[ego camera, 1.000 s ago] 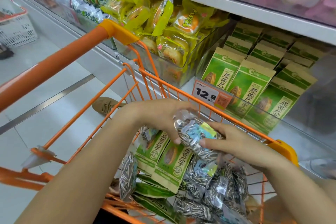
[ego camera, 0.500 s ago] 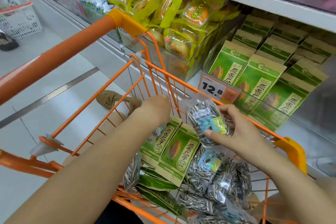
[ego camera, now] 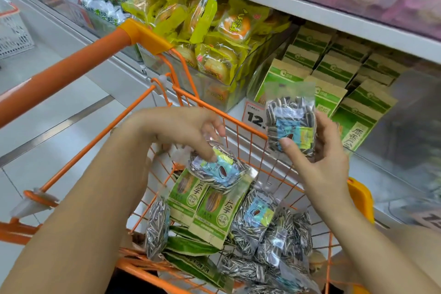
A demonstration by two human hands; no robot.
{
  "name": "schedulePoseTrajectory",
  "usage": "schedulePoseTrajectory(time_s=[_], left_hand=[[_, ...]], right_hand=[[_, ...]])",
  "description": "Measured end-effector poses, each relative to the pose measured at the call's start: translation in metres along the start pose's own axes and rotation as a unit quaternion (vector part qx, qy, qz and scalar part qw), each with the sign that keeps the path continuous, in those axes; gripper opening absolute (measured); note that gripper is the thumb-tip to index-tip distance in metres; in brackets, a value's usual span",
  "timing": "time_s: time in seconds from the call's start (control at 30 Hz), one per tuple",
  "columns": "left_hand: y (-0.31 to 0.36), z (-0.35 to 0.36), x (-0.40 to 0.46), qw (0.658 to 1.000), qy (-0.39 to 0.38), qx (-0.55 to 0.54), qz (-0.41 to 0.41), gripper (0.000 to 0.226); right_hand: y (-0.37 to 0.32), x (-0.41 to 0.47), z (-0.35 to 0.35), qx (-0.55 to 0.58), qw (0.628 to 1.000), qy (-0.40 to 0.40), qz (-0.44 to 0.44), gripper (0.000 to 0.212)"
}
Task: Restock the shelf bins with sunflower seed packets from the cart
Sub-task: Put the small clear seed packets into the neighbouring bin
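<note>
My right hand (ego camera: 317,162) holds a clear packet of striped sunflower seeds (ego camera: 290,124) upright, above the cart's far rim and in front of the shelf bin of green seed packets (ego camera: 334,93). My left hand (ego camera: 186,131) pinches a second clear seed packet (ego camera: 219,172) just above the pile in the orange wire cart (ego camera: 238,124). More clear seed packets (ego camera: 257,217) and green paper seed packets (ego camera: 214,212) lie heaped in the cart.
A clear bin of yellow-wrapped cakes (ego camera: 210,38) stands left of the green packets. A red price tag (ego camera: 254,116) hangs on the shelf edge. The cart's orange handle (ego camera: 71,71) crosses the left. A white basket (ego camera: 12,33) sits on the floor far left.
My right hand has raised its clear packet from the cart up toward the shelf bin. My left hand has picked a second clear packet out of the pile.
</note>
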State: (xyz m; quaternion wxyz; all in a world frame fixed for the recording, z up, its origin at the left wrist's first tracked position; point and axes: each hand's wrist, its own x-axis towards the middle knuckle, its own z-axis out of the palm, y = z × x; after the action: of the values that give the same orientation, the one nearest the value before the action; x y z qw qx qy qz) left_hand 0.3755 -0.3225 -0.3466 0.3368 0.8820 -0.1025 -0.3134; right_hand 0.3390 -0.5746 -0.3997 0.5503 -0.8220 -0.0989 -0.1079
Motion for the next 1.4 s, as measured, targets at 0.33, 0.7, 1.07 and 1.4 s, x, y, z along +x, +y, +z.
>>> schedulePoseTrajectory(time_s=[0.33,0.7,1.07,1.4], left_hand=[[0.012,0.001,0.003,0.941,0.089,-0.285,0.158,0.047],[0.011,0.007,0.013,0.894,0.246,-0.326,0.182,0.047],[0.065,0.046,0.016,0.878,0.305,-0.266,0.255,0.042],[0.134,0.067,0.056,0.826,0.4,-0.208,0.337,0.027]], right_hand=[[0.001,0.006,0.001,0.039,0.996,-0.064,0.041,0.046],[0.002,0.006,0.001,0.117,0.987,-0.095,0.055,0.034],[-0.006,0.003,-0.004,0.126,0.975,-0.169,0.073,0.083],[-0.008,0.007,-0.083,0.178,0.971,-0.046,0.152,0.078]])
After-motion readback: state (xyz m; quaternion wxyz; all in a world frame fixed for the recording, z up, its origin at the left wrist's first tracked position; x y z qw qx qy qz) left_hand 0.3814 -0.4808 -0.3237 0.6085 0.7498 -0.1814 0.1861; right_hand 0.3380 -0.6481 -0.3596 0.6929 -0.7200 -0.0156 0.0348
